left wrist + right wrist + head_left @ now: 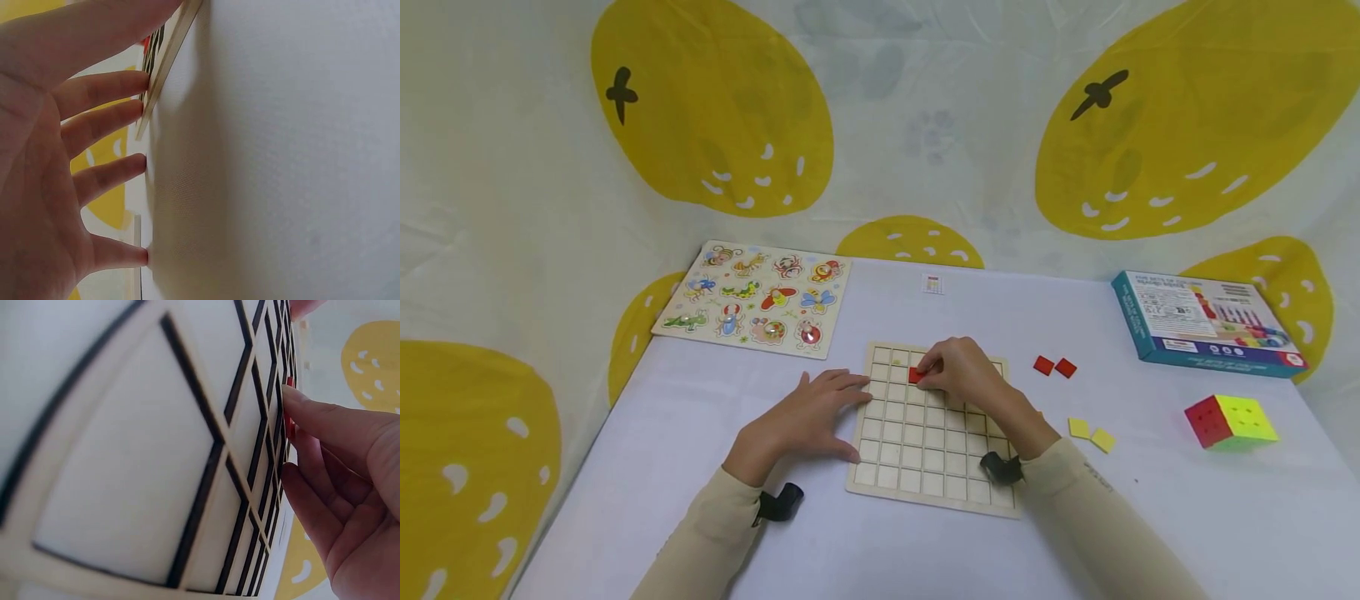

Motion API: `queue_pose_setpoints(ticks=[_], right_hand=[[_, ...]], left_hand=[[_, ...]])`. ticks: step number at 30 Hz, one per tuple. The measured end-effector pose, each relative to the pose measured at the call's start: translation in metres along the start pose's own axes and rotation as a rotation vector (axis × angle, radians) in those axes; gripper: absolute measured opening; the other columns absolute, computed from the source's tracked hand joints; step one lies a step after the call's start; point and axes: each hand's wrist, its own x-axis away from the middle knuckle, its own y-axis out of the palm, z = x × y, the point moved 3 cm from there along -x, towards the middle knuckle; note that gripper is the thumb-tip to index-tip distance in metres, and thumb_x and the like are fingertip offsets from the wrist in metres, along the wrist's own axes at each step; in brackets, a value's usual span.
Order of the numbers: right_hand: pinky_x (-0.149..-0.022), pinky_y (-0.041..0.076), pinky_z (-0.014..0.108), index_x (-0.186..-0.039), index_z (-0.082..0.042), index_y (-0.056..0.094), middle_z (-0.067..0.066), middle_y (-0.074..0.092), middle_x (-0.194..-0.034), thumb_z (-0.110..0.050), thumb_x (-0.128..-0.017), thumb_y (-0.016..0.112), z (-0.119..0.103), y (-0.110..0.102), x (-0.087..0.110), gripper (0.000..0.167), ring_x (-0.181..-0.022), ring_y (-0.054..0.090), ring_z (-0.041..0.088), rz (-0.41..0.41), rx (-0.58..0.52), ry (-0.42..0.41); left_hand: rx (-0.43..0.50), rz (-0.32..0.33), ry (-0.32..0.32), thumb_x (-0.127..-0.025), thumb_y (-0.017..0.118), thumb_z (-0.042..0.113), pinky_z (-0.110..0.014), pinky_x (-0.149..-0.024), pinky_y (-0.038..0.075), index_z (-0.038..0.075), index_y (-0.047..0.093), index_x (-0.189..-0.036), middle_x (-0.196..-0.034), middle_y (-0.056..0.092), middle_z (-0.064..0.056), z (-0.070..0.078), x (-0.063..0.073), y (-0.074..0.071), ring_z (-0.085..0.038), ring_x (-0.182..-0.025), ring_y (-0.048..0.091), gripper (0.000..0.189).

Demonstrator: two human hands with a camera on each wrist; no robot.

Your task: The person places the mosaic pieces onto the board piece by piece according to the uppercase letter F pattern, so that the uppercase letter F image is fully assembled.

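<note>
My right hand [962,368] pinches red tile [914,376]; left hand [814,417] spread, palm visible only left-wrist. Room past near edge of board [913,434].

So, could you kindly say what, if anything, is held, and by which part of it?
The right hand pinches a red tile at its right side.

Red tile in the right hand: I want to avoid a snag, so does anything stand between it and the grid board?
Nothing visible stands between the red tile, held by the right hand, and the grid board. The left hand is aside, at the board's left edge. The tile's underside is hidden.
</note>
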Motion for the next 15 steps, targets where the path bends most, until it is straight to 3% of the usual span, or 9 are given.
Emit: queue_pose_setpoints(ticks=[7, 15], right_hand=[[-0.070, 0.053, 0.025, -0.094, -0.009, 0.081, 0.003, 0.079, -0.088, -0.016, -0.079, 0.088, 0.0004, 0.0005, 0.0011, 0.017, -0.074, 0.064, 0.009, -0.011, -0.012, 0.015], [-0.074, 0.055, 0.026, -0.100, -0.007, 0.080, 0.004, 0.079, -0.094, -0.014, -0.081, 0.086, 0.0013, -0.0021, 0.0029, 0.021, -0.079, 0.066, 0.010, -0.045, -0.029, -0.040]], left_hand=[[-0.006, 0.002, -0.002, -0.069, 0.091, 0.052, -0.079, -0.117, 0.022, 0.023, 0.061, -0.142, -0.161, 0.045, 0.005, 0.0008, 0.0000, -0.0005, -0.030, -0.155, 0.034, 0.083], [-0.045, -0.003, -0.018, -0.071, 0.089, 0.053, -0.077, -0.118, 0.023, 0.025, 0.058, -0.144, -0.162, 0.044, 0.007, 0.0011, 0.0005, 0.0018, -0.028, -0.155, 0.033, 0.084]])
